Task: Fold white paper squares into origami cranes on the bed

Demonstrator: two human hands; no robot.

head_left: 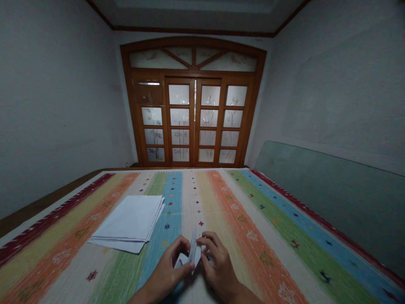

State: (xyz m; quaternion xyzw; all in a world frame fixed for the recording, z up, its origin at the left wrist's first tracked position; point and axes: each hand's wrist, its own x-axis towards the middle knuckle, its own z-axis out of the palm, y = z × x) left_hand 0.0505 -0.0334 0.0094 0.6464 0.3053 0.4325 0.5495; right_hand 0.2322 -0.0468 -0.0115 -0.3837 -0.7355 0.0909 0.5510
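Observation:
Low in the head view, a folded white paper piece (pixel 192 254) stands up in a narrow point between my hands. My left hand (pixel 167 266) pinches its lower left side with thumb and fingers. My right hand (pixel 218 266) grips its right side, with the fingertips at the upper fold. Part of the paper is hidden behind my fingers. To the left of my hands, a loose stack of white paper sheets (pixel 128 223) lies on a striped woven cloth (pixel 253 253), a short way from my left hand.
The multicoloured cloth covers a wide surface, with a dark red border along each side. A pale green panel (pixel 329 202) leans against the right wall. Beyond the far edge stands a wooden double door (pixel 193 114) with frosted glass panes.

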